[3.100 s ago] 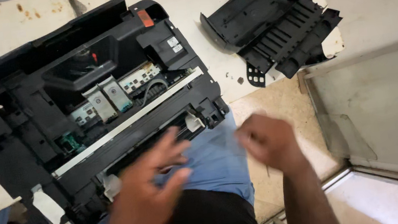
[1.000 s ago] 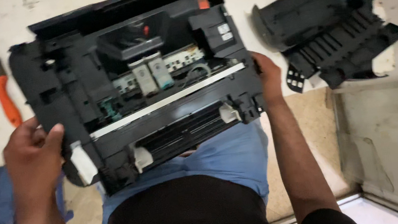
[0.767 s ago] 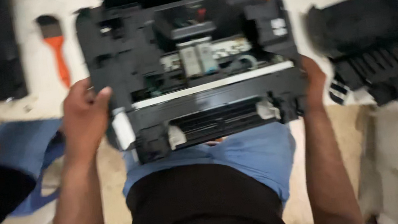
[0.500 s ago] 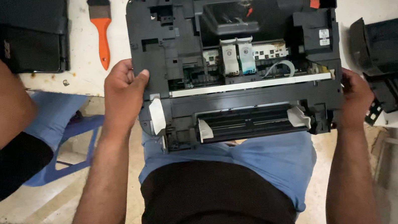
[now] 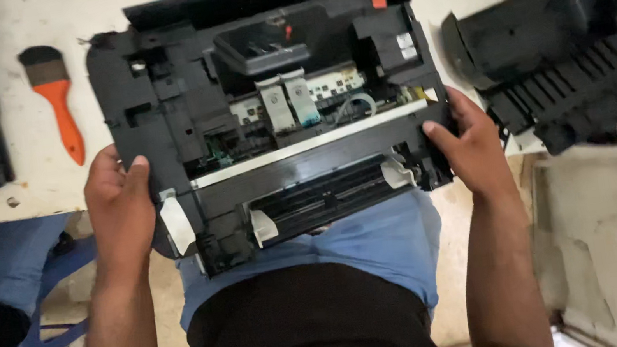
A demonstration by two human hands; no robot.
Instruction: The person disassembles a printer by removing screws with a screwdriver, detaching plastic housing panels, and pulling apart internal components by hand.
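Hands grip the opened black printer (image 5: 270, 115) at the desk's (image 5: 27, 184) near edge — your left hand (image 5: 121, 208) clasps its left side, your right hand (image 5: 470, 146) its right, an orange-handled brush (image 5: 58, 98) lying beyond the left.

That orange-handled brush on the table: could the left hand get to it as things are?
Probably yes, but not at once. The brush lies in the open just above the left hand, with nothing between them. That hand is gripping the printer, as is the right hand, so it would have to let go first.
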